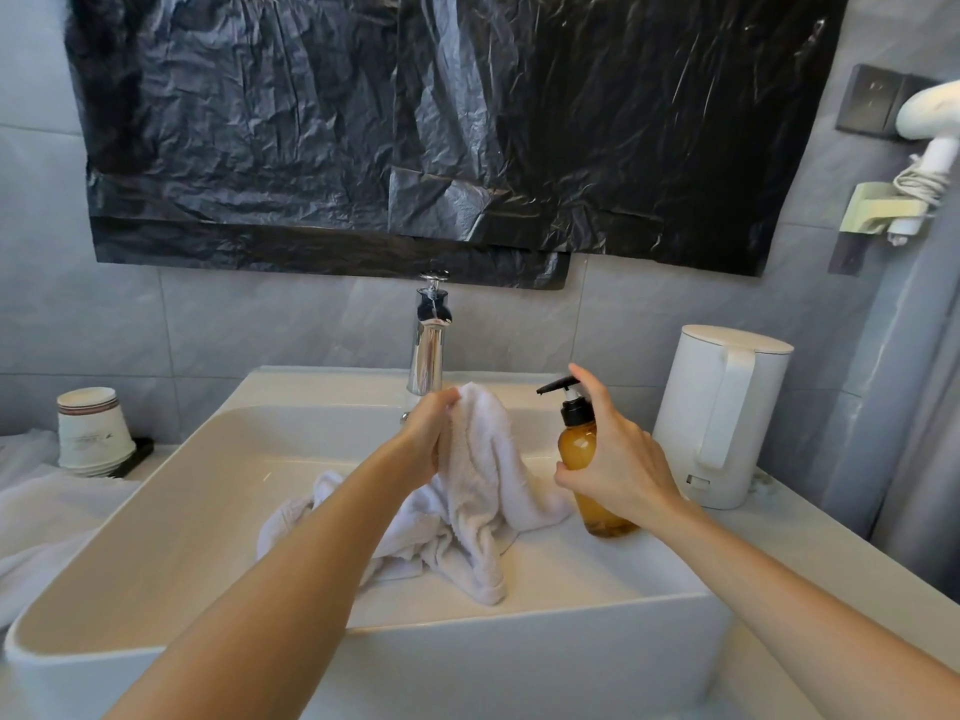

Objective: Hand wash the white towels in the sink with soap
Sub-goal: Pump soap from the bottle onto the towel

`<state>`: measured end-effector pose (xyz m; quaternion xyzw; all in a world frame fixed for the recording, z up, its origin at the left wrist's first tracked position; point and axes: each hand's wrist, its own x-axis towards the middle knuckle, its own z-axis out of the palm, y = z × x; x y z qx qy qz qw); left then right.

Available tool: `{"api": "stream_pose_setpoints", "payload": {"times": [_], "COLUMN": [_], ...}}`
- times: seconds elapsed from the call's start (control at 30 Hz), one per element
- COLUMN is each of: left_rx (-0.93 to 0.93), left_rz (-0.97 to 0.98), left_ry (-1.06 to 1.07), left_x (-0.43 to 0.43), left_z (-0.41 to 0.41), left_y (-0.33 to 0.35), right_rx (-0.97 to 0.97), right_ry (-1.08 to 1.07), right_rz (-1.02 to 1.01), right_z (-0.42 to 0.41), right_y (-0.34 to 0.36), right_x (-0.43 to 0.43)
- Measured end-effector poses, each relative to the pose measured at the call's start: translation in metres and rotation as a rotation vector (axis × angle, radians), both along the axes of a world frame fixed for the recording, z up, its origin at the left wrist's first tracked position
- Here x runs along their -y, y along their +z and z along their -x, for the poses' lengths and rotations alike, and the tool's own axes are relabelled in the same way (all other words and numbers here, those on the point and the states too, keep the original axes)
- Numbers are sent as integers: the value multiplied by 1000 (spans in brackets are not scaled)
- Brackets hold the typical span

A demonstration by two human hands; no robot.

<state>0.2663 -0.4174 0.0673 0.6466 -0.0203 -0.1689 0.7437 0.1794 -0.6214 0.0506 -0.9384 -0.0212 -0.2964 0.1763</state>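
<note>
Getting soap onto the towel over the sink

The left hand [428,433] is gripping a bunch of the white towel [483,491], lifting it mid-sink [218,459] while its tail is lying in the basin. At 3 o'clock the right hand [618,459] is wrapping the soap bottle [576,449], forefinger on the pump, nozzle pointing toward 9 o'clock. A hard press risks tipping the bottle off the narrow rim or squirting soap past the cloth.

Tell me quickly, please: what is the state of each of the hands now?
Left hand: closed, gripping the white towel, lifted above the sink.
Right hand: closed round the amber soap bottle, forefinger on its pump.
</note>
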Motion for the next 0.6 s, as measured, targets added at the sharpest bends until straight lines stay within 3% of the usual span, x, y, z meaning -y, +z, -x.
{"api": "stream_pose_setpoints", "payload": {"times": [0.13, 0.37, 0.6], "left_rx": [16, 85, 100], "left_rz": [-38, -5, -14], "left_ry": [13, -84, 27], "left_x": [1, 3, 3], "left_z": [-2, -6, -21], "left_y": [-2, 2, -9], "right_rx": [93, 187, 283], "right_ry": [-39, 13, 6], "right_rz": [-155, -177, -258], "right_z": [-4, -44, -118], "right_y": [13, 47, 57], "right_x": [2, -18, -29]}}
